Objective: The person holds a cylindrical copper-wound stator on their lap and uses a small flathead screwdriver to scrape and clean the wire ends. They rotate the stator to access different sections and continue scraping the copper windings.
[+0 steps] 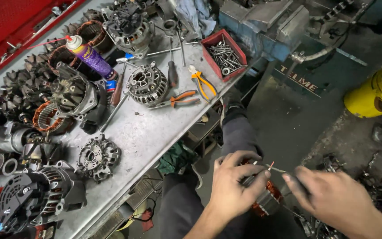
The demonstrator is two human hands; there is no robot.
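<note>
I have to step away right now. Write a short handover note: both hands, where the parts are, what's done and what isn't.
Left hand: wrapped around a copper-wound stator, held over the lap, off the bench.
Right hand: pinching a thin wire lead at the stator's top.
Bench: alternator housings, orange-handled pliers, spray can, red bin of bolts.
Done: alternators lie opened in pieces.
Left: the lead is loose-ended; nothing reassembled.

copper-wound stator: mostly hidden behind hands | right hand: motion-blurred | yellow drum: cut off by edge
</note>
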